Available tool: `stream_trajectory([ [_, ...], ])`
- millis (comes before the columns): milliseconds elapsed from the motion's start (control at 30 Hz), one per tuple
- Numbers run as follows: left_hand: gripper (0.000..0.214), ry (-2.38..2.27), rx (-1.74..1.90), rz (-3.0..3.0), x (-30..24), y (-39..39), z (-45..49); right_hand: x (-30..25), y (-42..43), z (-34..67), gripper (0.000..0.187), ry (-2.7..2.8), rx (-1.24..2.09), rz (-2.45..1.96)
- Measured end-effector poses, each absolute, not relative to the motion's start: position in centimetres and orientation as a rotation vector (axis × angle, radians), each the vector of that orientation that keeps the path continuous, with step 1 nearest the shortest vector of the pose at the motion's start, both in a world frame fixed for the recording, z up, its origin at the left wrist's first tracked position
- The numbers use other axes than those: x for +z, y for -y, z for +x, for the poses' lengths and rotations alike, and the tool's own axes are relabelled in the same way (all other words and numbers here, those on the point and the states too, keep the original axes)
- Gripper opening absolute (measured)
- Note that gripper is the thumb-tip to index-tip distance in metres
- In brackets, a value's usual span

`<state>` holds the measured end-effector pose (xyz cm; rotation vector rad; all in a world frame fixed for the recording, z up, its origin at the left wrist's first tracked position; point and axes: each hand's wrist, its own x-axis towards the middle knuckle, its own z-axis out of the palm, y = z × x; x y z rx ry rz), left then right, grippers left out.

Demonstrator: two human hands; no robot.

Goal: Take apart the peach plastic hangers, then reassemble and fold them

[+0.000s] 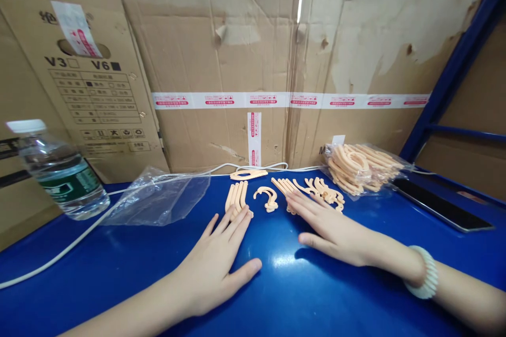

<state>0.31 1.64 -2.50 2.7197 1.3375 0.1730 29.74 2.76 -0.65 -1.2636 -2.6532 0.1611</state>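
On my monitor I see the left hand and right hand open flat, gripping nothing, fingers over slender pale wooden pieces near the back edge of the glossy blue surface.

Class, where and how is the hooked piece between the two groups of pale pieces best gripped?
Probably pinch the hooked piece at its thick, lumpy near end, coming from the person's side: that end faces the person, with blue tabletop before it, while the slimmer arc curls away to the left.
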Motion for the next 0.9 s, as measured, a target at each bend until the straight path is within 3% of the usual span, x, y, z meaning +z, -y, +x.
stream_trajectory([
  [133, 0.073, -1.286, 0.29, 2.777, -3.2, -1.7, -0.1, 1.1, -4.1, 34.2, 0.056, 2.546, -0.037, -1.333],
  [300, 0.071, -1.225, 0.381, 2.834, -3.9, -2.0, -0.4, 1.3, -5.9, 39.8, 0.083, 2.64, 0.077, -1.469],
  [367, 0.071, -1.213, 0.417, 2.852, -4.0, -2.1, -0.4, 1.0, -6.2, 40.3, 0.083, 2.646, 0.181, -1.485],
  [500, 0.068, -1.223, 0.437, 2.864, -4.0, -2.0, -0.3, 0.6, -6.4, 39.2, 0.068, 2.64, 0.268, -1.45],
  [700, 0.066, -1.225, 0.439, 2.86, -4.0, -1.9, -0.2, 0.6, -6.0, 38.2, 0.063, 2.698, 0.386, -1.39],
  [900, 0.066, -1.227, 0.421, 2.853, -4.0, -2.0, -0.4, -0.5, -6.8, 38.0, 0.046, 2.652, 0.334, -1.35],
])
